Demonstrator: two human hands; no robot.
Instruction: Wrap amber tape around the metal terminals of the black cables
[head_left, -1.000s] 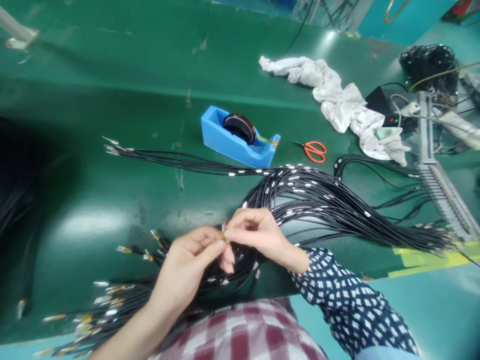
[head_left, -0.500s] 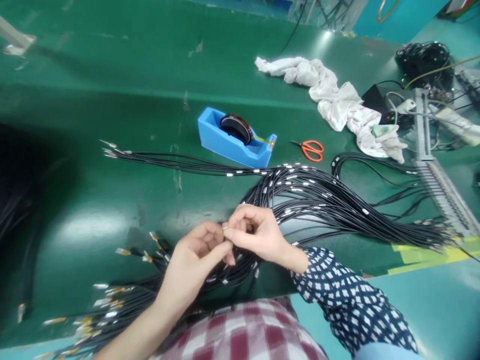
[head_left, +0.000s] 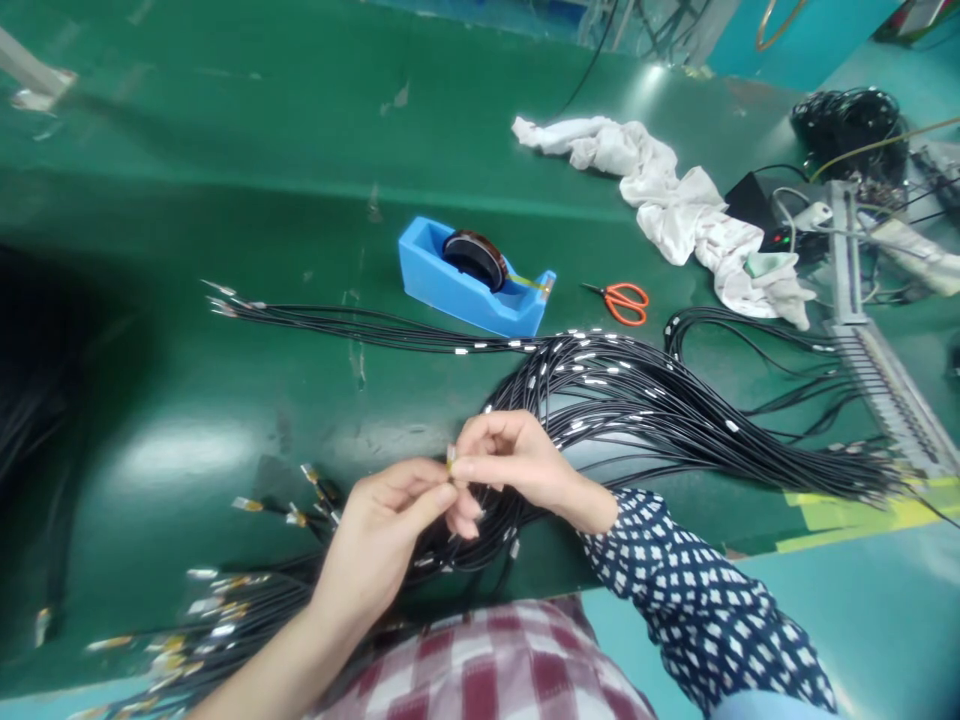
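Observation:
Both hands meet over the bundle of black cables, close to the bench's near edge. My right hand pinches a small cable end, which shows a pale tip and a bit of yellow tape between thumb and forefinger. Right beside it, my left hand is closed, thumb against forefinger, at the lower part of the same end; the fingers hide most of it. More cable ends, several wrapped in yellow tape, fan out on the bench at the lower left.
Beyond the cables stand a blue tape dispenser with a dark amber roll and orange-handled scissors. A crumpled white cloth lies farther back. On the right is a metal slotted rack, with yellow tape at the bench edge.
My left fingers have straightened slightly and drawn in against the right fingertips at the cable end. More yellow shows at the pinched end. The bench items stay where they were.

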